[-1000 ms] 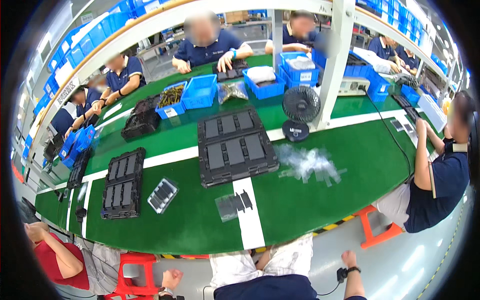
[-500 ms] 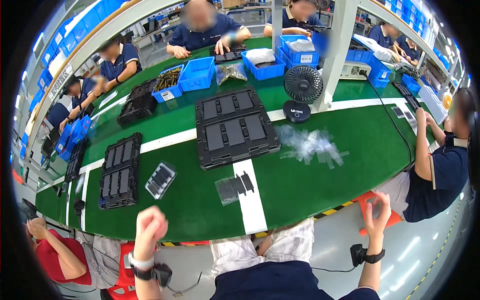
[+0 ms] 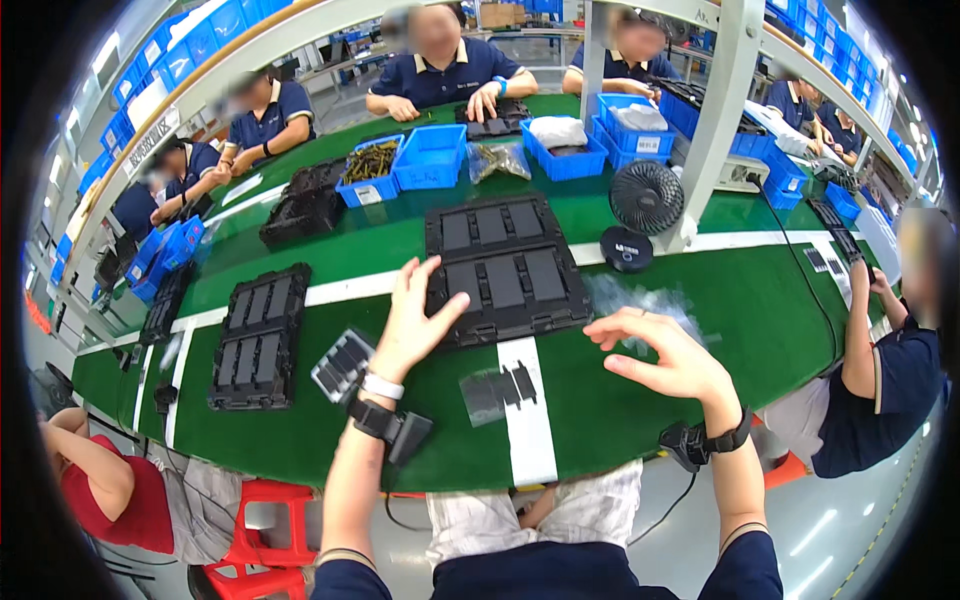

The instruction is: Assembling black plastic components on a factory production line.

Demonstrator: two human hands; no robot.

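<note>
My left hand (image 3: pixel 410 318) reaches over the left edge of a black plastic tray (image 3: pixel 515 327), fingers spread and empty. In the tray, dark grey rectangular panels sit in two rows. To the tray's right, my right hand (image 3: pixel 668 352) hangs with fingers apart and nothing in it. Behind that hand lies a loose pile of clear film strips (image 3: pixel 640 293), partly hidden by it. Between my hands, a dark flat piece on clear film (image 3: pixel 490 396) rests across a white line. Beside my left wrist is a small pale tray (image 3: pixel 343 364) with black strips, partly covered by my arm.
Another black tray (image 3: pixel 256 340) with grey panels lies at the left. A small black fan (image 3: pixel 646 198) stands near a white post (image 3: pixel 716 120). Blue bins (image 3: pixel 430 157) and a bag of small parts (image 3: pixel 497 160) are farther back. Co-workers sit around the green table.
Both my hands have moved forward from near the table's front edge to over the table, the left toward the black tray. My left fingers have spread from a curled pose. The view has shifted.
</note>
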